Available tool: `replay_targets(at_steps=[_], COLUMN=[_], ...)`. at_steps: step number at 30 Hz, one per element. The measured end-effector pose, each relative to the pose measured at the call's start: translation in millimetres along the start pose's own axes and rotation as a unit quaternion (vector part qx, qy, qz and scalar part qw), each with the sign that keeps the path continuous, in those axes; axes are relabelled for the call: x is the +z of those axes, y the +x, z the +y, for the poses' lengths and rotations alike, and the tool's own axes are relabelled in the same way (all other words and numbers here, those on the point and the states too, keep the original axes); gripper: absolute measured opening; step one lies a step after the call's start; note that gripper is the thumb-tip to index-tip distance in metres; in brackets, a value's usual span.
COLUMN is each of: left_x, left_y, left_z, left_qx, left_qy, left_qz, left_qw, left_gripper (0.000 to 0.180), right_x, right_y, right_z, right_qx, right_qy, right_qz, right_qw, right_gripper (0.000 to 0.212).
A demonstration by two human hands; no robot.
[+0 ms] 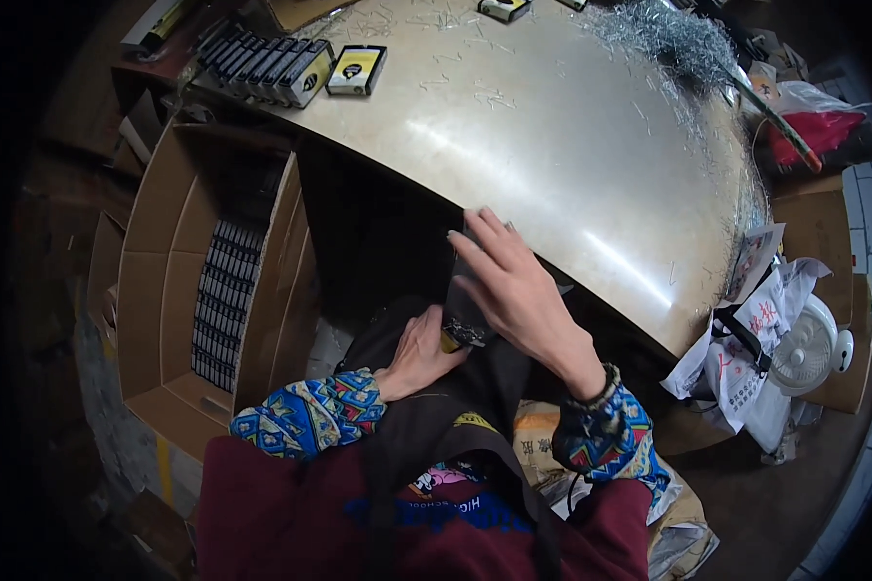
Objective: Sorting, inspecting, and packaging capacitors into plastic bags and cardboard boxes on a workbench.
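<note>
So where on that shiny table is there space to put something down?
The widest bare patch is the middle of the metal table, between the row of small black boxes at the far left and the heap of metal staples at the far right. Loose staples dot its far part. The near edge is taken by the right hand and left hand.

Shiny metal-topped table (552, 145) over a dim, cluttered floor (775, 494).

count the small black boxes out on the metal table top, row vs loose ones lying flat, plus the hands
small black boxes standing in a row: about 7, edges blur
loose boxes lying flat: 2 (second at the far edge)
hands: 2, left hand and right hand
total: about 11
</note>
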State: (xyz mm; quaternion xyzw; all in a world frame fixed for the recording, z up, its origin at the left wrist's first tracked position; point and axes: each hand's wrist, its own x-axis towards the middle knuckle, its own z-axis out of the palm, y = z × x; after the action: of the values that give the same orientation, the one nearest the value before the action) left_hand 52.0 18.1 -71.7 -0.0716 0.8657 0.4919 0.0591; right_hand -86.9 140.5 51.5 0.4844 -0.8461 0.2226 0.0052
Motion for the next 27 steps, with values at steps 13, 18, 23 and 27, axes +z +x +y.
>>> replay_targets(at_steps=[13,18,23,27], left_x=[1,-36,-44,-42], left_y=[-4,-15,-7,18], left_z=[-13,-24,1,29], left_qx=[0.036,0.08,0.112,0.141], left_qy=[0.054,0.113,-0.05,-0.081], left_qz=[-0.002,-0.027,0.044,0.094], left_qw=[0.998,0.99,0.991,0.982], left_gripper=[0.061,0.076,0.087,0.089], right_x=[59,26,11,2], right_y=[-81,-72,-63,-52], right_z=[-37,-25,-15,-17], right_qx=[0.077,0.126,0.156,0.199], right_qy=[0.155,0.284,0.251,0.254], right_qz=[-0.071,0.011,0.07,0.102], right_qw=[0.982,0.95,0.953,0.941], right_gripper=[0.041,0.028,0.021,0.022])
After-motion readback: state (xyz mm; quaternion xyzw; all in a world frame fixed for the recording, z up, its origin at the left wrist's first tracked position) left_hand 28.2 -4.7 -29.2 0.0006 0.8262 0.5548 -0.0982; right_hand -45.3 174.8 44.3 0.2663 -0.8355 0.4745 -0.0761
